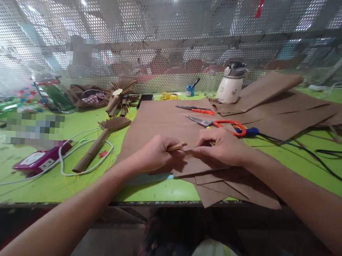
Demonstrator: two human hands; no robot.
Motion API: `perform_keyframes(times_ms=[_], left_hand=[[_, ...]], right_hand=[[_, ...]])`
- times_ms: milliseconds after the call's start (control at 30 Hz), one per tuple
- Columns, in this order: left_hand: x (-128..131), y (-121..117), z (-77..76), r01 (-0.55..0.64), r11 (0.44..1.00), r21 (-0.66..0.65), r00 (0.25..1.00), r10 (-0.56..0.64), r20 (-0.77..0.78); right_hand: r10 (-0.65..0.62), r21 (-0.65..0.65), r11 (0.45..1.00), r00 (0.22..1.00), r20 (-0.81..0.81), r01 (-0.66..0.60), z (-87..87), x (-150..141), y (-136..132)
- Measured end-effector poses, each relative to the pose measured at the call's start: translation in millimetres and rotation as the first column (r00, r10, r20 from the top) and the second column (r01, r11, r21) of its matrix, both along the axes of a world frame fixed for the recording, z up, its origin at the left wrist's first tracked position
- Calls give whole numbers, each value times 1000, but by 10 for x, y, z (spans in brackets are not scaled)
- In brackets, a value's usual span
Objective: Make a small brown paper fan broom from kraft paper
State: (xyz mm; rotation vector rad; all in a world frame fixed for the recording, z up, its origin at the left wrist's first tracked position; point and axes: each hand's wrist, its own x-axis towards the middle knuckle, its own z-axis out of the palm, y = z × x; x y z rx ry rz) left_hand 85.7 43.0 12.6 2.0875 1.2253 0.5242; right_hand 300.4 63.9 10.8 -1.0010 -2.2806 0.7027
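Observation:
My left hand (157,152) is closed round a small tan piece (177,147), which looks like rolled or folded paper with a jagged end. Just to its right, my right hand (220,147) has thumb and fingertips pinched together. What sits in that pinch is too small to tell. Both hands are over brown paper sheets (156,119) spread on the green table. Beyond the right hand lie orange-handled scissors (215,123) and, farther back, an orange-handled cutting tool (197,109). Smaller brown paper pieces (213,189) lie beneath the right wrist.
At left are a rolled paper piece with a fanned top (94,152), a purple power strip (38,159) and a white cable (82,172). A white jug (230,85), a blue jar (190,91) and large brown sheets (292,107) stand or lie toward the back.

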Motion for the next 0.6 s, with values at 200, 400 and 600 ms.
perform_keyframes(times_ms=[200,400,600], left_hand=[[0,-5,27,8,992,-122,995,5,103],[-1,-13,34,0,993,-121,995,12,101],[-37,36,32,9,999,-32,997,-7,71]], right_hand=[[-19,-83,996,999,-28,17,-2,60,28],[-94,-235,971,979,-179,50,-31,142,71],[-78,-296,955,940,-333,-26,-23,226,100]])
